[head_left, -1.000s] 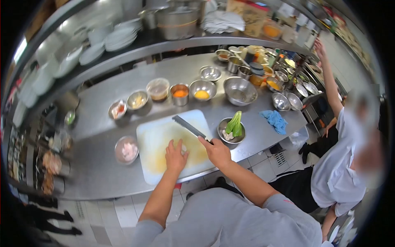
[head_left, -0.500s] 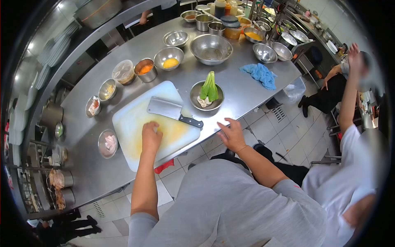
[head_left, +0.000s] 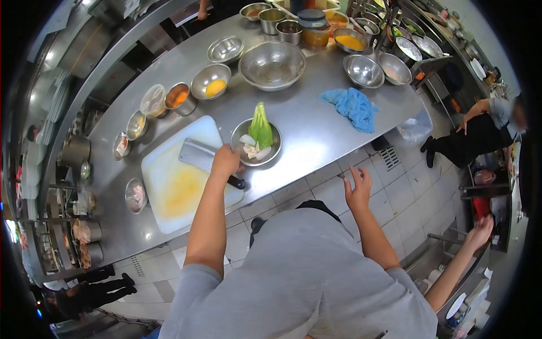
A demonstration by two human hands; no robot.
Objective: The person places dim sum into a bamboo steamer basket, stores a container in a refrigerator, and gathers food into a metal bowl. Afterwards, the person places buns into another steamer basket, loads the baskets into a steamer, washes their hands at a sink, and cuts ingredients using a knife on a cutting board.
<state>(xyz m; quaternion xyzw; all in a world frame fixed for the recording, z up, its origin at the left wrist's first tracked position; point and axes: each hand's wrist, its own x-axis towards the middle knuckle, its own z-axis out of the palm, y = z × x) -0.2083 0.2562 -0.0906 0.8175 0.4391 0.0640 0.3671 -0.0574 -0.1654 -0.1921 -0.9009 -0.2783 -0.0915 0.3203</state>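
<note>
My left hand (head_left: 226, 161) is at the left rim of a metal bowl (head_left: 276, 153), above the handle of a cleaver (head_left: 195, 155). Its fingers are mostly hidden by the back of the hand, so its grip does not show. In the bowl, a green leafy vegetable (head_left: 261, 127) stands up beside several white pieces (head_left: 252, 148). The cleaver lies on a white cutting board (head_left: 161, 195) with a yellow stain. Past the table edge, my right hand (head_left: 358, 189) hangs over the floor with its fingers apart, holding nothing.
Small bowls, one with pale pieces (head_left: 135, 196), line the board's left side. Behind are a bowl with yellow liquid (head_left: 215, 87), a large metal bowl (head_left: 272, 65) and stacked containers (head_left: 314, 28). A blue cloth (head_left: 353, 108) lies right. Another person's arm (head_left: 460, 263) reaches in from the right.
My left hand has moved right, from over the board to the bowl. More white pieces show in the bowl. My right hand has moved right, away from the table edge. The view has shifted.
</note>
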